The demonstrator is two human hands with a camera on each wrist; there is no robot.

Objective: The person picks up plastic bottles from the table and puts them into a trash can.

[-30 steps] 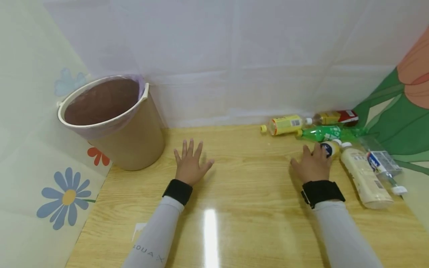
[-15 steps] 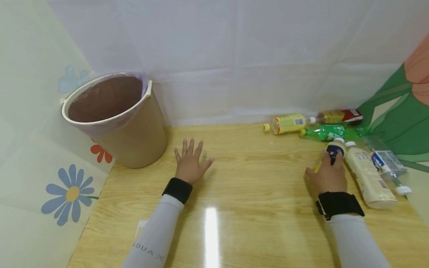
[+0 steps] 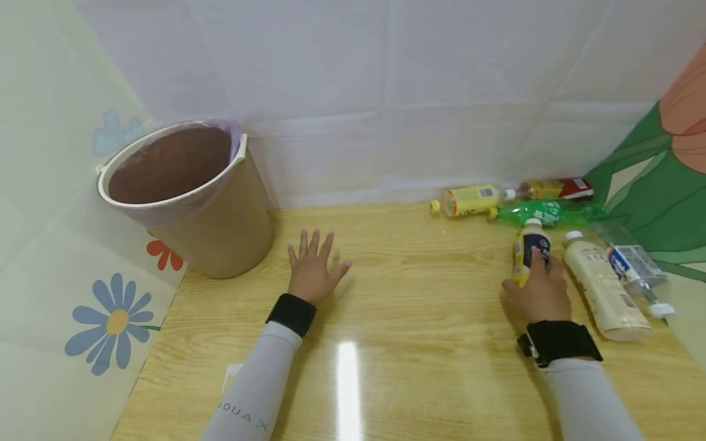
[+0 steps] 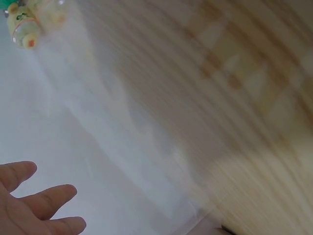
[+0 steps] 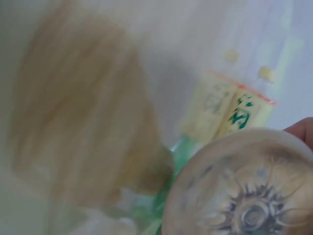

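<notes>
My right hand (image 3: pixel 543 294) grips a small bottle (image 3: pixel 534 245) with a white cap and a dark blue and yellow label. Its cap end points away from me, and the right wrist view shows the clear ridged bottle base (image 5: pixel 252 210) up close, with a fingertip at its edge. Just right of this hand lies a large cream-coloured bottle (image 3: pixel 607 294). My left hand (image 3: pixel 314 275) is over the table with its fingers spread and holds nothing; three of its fingers (image 4: pixel 49 200) show in the left wrist view.
A beige bin (image 3: pixel 231 226) with a purple liner stands at the left. Behind the right hand lie a yellow-labelled bottle (image 3: pixel 469 201), a green bottle (image 3: pixel 546 212) and a red-and-yellow-labelled bottle (image 3: pixel 559 190). A clear bottle (image 3: pixel 634 266) lies far right. White sheeting (image 3: pixel 325 147) backs the wooden table (image 3: pixel 419 318).
My right hand has moved right, taken hold of the small bottle and turned it, and drawn it slightly left, away from the large cream bottle. The left hand has stayed put.
</notes>
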